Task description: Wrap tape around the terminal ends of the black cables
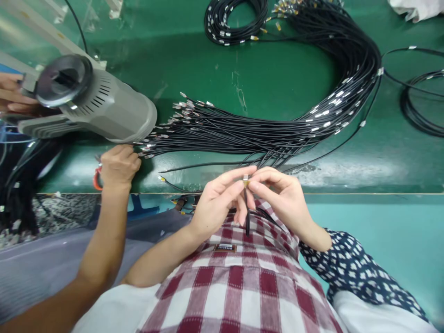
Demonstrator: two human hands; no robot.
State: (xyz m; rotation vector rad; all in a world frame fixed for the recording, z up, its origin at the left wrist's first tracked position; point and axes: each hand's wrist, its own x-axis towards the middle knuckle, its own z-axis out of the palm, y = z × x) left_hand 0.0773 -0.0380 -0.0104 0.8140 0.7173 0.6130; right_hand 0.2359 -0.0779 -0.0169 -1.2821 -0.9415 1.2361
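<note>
My left hand (pixel 221 194) and my right hand (pixel 281 194) meet at the table's front edge, in front of my checked apron. Between their fingertips they pinch the end of a black cable (pixel 247 217), which has a small silver connector (pixel 246 177) with a yellowish part below it. The cable hangs down below my fingers. Just beyond my hands lies a thick bundle of black cables (pixel 243 134), with white labels and bare metal-tipped ends at the left. A single cable end with a yellow tip (pixel 161 178) lies left of my left hand.
A grey heat gun (pixel 104 101) lies at the left, a co-worker's hand (pixel 120 165) beside its nozzle and red-handled tool (pixel 98 178). Another hand (pixel 14 95) is at the far left. Coiled cables (pixel 222 34) lie at the back, another coil (pixel 412 108) at the right, on the green table (pixel 215 74).
</note>
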